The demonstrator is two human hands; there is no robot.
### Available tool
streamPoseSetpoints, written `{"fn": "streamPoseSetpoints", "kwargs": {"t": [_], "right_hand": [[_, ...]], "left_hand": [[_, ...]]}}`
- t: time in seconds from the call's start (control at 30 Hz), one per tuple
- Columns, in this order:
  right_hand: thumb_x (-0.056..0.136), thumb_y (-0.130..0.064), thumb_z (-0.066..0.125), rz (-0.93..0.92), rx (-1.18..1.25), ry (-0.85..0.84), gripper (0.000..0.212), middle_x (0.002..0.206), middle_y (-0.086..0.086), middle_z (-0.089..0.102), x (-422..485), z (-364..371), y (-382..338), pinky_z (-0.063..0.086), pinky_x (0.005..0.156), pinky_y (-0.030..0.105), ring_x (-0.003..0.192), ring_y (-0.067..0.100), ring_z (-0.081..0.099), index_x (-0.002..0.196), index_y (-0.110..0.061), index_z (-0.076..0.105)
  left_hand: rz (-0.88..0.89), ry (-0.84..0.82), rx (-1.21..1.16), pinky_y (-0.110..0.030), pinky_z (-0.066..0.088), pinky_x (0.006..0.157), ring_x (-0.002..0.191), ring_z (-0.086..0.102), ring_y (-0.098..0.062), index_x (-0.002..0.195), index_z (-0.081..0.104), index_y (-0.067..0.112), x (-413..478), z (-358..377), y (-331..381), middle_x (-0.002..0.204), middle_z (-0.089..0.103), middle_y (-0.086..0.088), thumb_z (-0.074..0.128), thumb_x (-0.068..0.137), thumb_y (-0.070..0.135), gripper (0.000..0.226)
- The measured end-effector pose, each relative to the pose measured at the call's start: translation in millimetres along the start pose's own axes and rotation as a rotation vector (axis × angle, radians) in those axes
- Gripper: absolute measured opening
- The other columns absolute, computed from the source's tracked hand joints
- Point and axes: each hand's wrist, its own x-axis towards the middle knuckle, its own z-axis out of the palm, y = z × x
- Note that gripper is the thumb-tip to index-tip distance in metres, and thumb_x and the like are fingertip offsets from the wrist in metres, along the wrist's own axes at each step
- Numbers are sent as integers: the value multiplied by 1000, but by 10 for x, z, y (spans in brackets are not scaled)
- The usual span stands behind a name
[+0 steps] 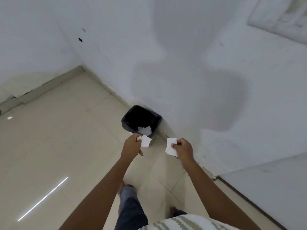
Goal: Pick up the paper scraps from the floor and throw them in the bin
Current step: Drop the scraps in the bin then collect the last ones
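A small bin (126, 121) lined with a black bag stands on the floor against the white wall, with white paper scraps (144, 129) lying inside it. My left hand (132, 144) pinches white paper scraps (145, 141) just in front of the bin's near rim. My right hand (183, 150) holds more white scraps (170, 146) to the right of the bin, close to the wall. One small scrap (10, 118) lies on the floor far to the left.
Cream floor tiles (58, 138) stretch to the left. White walls meet in a corner behind the bin, with a skirting strip along them. My legs and bare feet (127, 188) are below my arms.
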Motion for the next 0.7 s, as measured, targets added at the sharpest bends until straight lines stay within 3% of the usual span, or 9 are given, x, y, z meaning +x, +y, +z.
{"fn": "streamPoseSetpoints", "kwargs": {"t": [0.1, 0.2, 0.33, 0.5, 0.6, 0.7], "right_hand": [[85, -10, 58, 31, 26, 35, 6, 98, 14, 60, 237, 364, -178, 43, 52, 26, 84, 27, 55, 88, -8, 54], [86, -10, 57, 78, 46, 73, 10, 97, 12, 58, 384, 775, -367, 39, 47, 24, 83, 26, 54, 95, -5, 57], [87, -11, 58, 107, 74, 132, 21, 97, 12, 58, 533, 1164, -557, 38, 49, 24, 82, 26, 52, 105, -2, 60], [86, -15, 60, 150, 132, 215, 22, 91, 8, 57, 788, 1572, -734, 37, 58, 27, 81, 25, 51, 105, -4, 63], [86, -19, 61, 183, 122, 218, 21, 72, 10, 51, 1060, 1703, -789, 28, 50, 25, 61, 21, 41, 83, 2, 63], [86, -19, 60, 201, 76, 200, 46, 52, 3, 33, 1429, 1831, -795, 23, 48, 26, 47, 18, 27, 48, -13, 37]], "left_hand": [[13, -30, 41, -30, 44, 53, 40, 51, -18, 104, 56, 3, 443, -229, -47, 92, 59, -18, 38, 90, 5, 22], [22, -88, 93, -29, 42, 48, 45, 46, -18, 99, 56, 1, 845, -522, -118, 85, 57, -16, 40, 90, 7, 20], [36, -152, 144, -26, 35, 46, 50, 46, -17, 97, 56, -1, 1237, -867, -165, 86, 61, -19, 40, 89, 8, 20], [7, -218, 178, -30, 42, 57, 69, 55, -24, 102, 58, 3, 1801, -1142, -176, 92, 62, -14, 40, 90, 11, 22], [-2, -244, 179, -30, 42, 56, 63, 54, -22, 100, 59, 3, 2113, -1131, -131, 87, 60, -13, 40, 91, 12, 22], [-39, -246, 172, -25, 42, 47, 53, 52, -18, 99, 59, 1, 2458, -1047, -141, 83, 60, -14, 40, 92, 10, 22]]}}
